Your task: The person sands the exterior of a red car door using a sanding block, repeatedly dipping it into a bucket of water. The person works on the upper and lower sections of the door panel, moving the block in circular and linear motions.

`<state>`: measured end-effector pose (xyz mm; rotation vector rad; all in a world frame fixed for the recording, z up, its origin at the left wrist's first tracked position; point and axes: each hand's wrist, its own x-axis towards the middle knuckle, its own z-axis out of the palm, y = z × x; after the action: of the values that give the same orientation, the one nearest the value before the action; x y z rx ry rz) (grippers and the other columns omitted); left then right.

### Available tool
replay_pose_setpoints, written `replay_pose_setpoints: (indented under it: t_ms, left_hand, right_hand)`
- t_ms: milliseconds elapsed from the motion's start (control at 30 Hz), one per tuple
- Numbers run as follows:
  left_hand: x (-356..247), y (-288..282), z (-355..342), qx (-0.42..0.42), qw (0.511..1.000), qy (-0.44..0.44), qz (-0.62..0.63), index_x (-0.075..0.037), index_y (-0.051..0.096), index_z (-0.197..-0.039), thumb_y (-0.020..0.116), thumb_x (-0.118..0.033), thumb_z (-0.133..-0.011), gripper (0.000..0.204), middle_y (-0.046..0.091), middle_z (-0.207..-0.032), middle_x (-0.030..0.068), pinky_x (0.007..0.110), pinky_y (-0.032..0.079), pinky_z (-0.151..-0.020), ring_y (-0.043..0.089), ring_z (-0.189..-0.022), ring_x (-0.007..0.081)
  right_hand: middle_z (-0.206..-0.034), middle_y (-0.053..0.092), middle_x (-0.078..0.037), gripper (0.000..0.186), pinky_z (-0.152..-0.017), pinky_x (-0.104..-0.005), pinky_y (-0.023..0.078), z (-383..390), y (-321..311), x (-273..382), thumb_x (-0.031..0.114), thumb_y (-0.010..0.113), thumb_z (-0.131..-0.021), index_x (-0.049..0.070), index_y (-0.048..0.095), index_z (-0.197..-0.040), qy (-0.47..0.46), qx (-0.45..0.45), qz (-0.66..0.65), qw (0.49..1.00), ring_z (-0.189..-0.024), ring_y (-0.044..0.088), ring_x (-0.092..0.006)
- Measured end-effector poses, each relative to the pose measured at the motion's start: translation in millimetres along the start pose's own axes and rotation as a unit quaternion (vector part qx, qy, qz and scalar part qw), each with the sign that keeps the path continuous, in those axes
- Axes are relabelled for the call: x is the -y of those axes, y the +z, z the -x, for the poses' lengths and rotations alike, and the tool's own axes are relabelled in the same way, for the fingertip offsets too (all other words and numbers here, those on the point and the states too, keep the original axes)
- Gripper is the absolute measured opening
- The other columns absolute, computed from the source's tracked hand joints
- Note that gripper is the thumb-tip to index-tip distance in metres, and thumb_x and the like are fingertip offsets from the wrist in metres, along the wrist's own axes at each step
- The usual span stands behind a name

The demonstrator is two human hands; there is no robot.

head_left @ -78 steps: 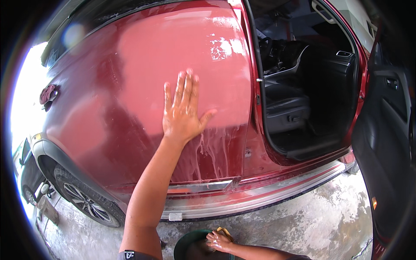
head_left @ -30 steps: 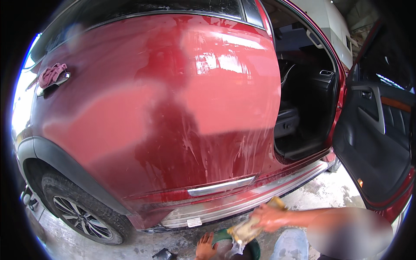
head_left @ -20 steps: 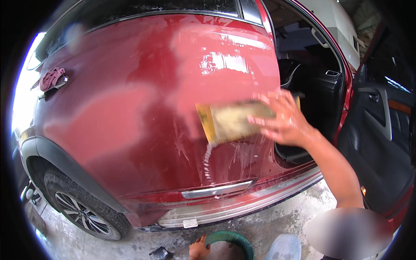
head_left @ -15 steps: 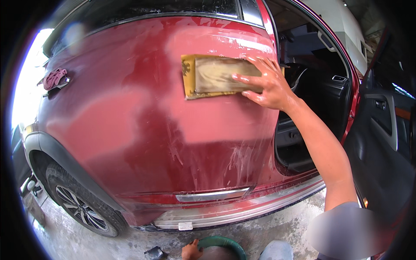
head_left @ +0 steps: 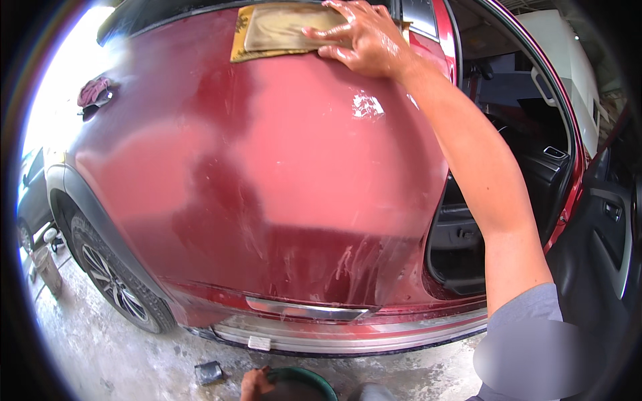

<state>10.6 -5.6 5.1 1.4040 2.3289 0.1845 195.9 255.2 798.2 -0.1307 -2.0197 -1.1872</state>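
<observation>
My right hand (head_left: 371, 40) presses a wet, tan rectangular sanding block (head_left: 281, 30) against the top of a red car door, just below the window. Its fingers are bent over the block's right end. Under the block lies a yellow sheet of sandpaper (head_left: 237, 50), its edge showing on the left. The door panel (head_left: 321, 160) bears a broad pinkish, matte patch with a wet glint near the top. At the lower edge, my left hand (head_left: 256, 384) grips the rim of a green basin (head_left: 311, 375); the fingers show only partly.
A second pinkish patch (head_left: 150, 167) spreads leftward above the wheel (head_left: 110, 284). A purple cloth (head_left: 93, 92) rests at the far left. On the sill step sits a small white block (head_left: 259, 343); a dark piece (head_left: 208, 372) lies on the concrete floor. An open front door (head_left: 602, 234) stands at right.
My right hand has slid the sanding block and sandpaper upward from the middle of the pink patch to the window's lower edge. My left hand stays at the basin. The view has shifted slightly.
</observation>
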Motion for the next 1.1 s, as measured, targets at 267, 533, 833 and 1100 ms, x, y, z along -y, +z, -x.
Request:
replay_pose_setpoints:
  t_ms: [267, 533, 833, 1100]
  left_hand:
    - [-12, -4, 33, -0.055, 0.998, -0.016, -0.014, -0.024, 0.061, -0.141, 0.069, -0.067, -0.085, 0.071, 0.077, -0.111, 0.0232, 0.052, 0.060, -0.095, 0.075, -0.106, 0.0423]
    - [-6, 0, 11, -0.015, 1.000, -0.020, -0.013, -0.021, 0.064, -0.140, 0.068, -0.070, -0.085, 0.073, 0.078, -0.115, 0.0211, 0.051, 0.058, -0.099, 0.074, -0.110, 0.0406]
    - [-18, -8, 31, -0.048, 0.999, -0.003, -0.026, -0.018, 0.065, -0.137, 0.065, -0.071, -0.086, 0.074, 0.079, -0.110, 0.0192, 0.051, 0.060, -0.094, 0.076, -0.106, 0.0392]
    - [-26, -18, 19, -0.007, 0.999, -0.014, -0.043, -0.016, 0.068, -0.133, 0.063, -0.076, -0.085, 0.077, 0.078, -0.113, 0.0208, 0.050, 0.059, -0.096, 0.075, -0.109, 0.0399]
  right_hand:
    - [-0.163, 0.050, -0.010, 0.048, -0.119, -0.0516, 0.034, 149, -12, -7, 0.028, 0.079, -0.092, 0.044, 0.073, -0.136, -0.087, -0.069, -0.019, 0.994, -0.144, 0.049, -0.0349]
    - [-0.162, 0.048, -0.024, 0.041, -0.118, -0.0520, 0.034, 8, 5, -22, 0.042, 0.076, -0.091, 0.027, 0.079, -0.130, -0.034, -0.036, -0.054, 0.997, -0.146, 0.045, -0.0385]
    - [-0.163, 0.050, -0.009, 0.052, -0.122, -0.0508, 0.034, 132, -13, -29, 0.024, 0.083, -0.087, 0.042, 0.075, -0.135, -0.088, -0.062, -0.008, 0.994, -0.146, 0.048, -0.0349]
    - [-0.162, 0.049, -0.022, 0.043, -0.123, -0.0501, 0.032, 23, 3, -36, 0.039, 0.079, -0.090, 0.028, 0.078, -0.132, -0.034, -0.035, -0.050, 0.998, -0.146, 0.046, -0.0389]
